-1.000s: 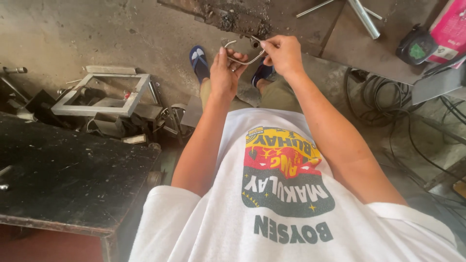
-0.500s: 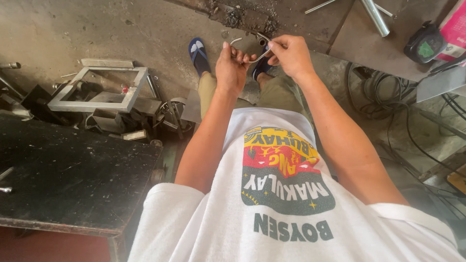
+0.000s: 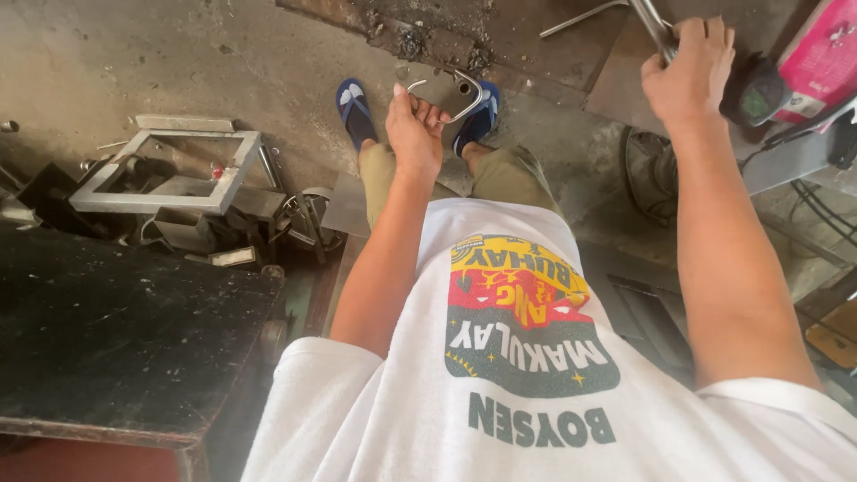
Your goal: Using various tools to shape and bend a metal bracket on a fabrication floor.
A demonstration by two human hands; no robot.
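— Since half a second ago, what has been shifted?

— Only the right hand [image 3: 687, 67]: it has been taken off the bent grey metal strip with a curved end [image 3: 451, 94] and closed round a thin steel rod [image 3: 650, 22] near the floor's far right corner.

— And the strip?

— It is gripped in the left hand [image 3: 415, 129] alone, raised above the blue sandals [image 3: 355, 105], presumably so the other hand is freed.

Single head-mounted view, looking steeply down the wearer's own torso toward the concrete floor [image 3: 178, 54]. Close range: white printed shirt [image 3: 536, 375] filling the lower frame, both forearms reaching away from the lens, sandalled feet near the top edge, dark workbench [image 3: 116, 330] at left.
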